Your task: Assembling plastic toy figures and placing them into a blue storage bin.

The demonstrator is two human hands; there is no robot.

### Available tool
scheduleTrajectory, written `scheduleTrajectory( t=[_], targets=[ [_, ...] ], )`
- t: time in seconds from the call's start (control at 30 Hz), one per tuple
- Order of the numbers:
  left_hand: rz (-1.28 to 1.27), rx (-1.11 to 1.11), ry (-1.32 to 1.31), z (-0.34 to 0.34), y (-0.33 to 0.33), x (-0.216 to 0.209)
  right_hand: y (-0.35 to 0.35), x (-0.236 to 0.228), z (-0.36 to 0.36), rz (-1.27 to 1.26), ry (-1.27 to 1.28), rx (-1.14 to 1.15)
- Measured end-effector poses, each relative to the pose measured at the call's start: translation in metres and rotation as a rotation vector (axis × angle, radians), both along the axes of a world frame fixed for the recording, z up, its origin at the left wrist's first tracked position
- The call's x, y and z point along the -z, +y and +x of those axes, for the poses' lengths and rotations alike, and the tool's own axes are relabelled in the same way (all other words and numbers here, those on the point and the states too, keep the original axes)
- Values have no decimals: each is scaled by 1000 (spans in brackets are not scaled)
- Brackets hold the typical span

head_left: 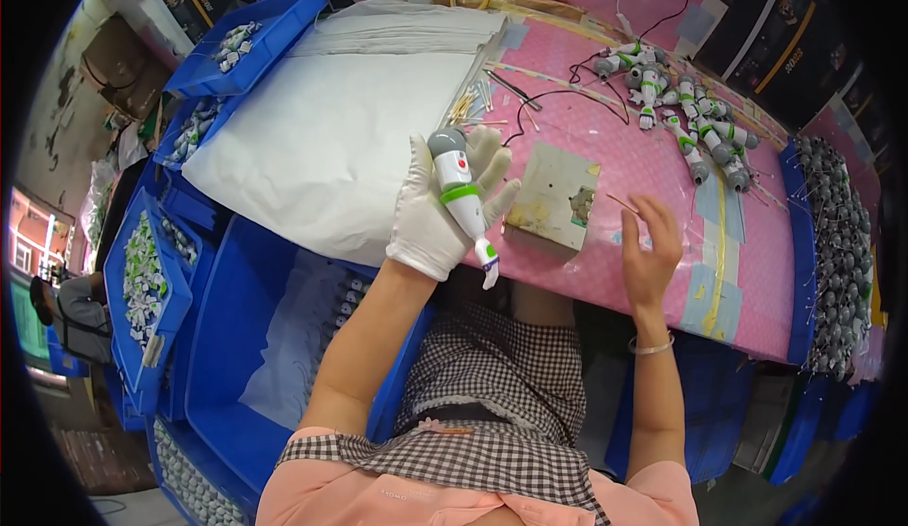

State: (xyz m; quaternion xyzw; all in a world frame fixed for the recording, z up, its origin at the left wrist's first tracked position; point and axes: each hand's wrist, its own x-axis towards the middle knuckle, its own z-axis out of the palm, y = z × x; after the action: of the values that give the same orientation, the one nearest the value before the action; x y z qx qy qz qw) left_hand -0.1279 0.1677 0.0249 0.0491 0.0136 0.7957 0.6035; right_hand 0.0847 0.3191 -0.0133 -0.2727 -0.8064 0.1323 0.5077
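Observation:
My left hand [427, 214], in a white glove, holds a toy arm [461, 195] across its palm with the fingers partly spread behind it. The toy arm is white with a grey ball top, a green band, a red dot and a small white hand at its lower end. To the right, my bare right hand [653, 252] pinches a thin stick [620, 203] between thumb and fingers, its tip toward the left. Between the hands a worn grey block [552, 197] rests on the pink table cover [605, 285].
Several similar toy arms [695, 114] lie piled at the back right. A blue bin [802, 252] of grey-topped parts stands at the right edge. White sheets [322, 138] cover the left side. Cotton swabs [465, 103] and a black pen [514, 90] lie behind my left hand. Blue trays [270, 39] line the left.

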Motion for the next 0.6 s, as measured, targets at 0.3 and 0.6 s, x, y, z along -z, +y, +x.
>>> scheduleTrajectory(
  t=[0.3,0.6],
  targets=[
    [-140,34,68,37,6,2,-81,-35,-22,-487,-205,-902],
    [-414,18,515,47,-16,15,-54,-41,3,-838,-156,-703]
  ],
)
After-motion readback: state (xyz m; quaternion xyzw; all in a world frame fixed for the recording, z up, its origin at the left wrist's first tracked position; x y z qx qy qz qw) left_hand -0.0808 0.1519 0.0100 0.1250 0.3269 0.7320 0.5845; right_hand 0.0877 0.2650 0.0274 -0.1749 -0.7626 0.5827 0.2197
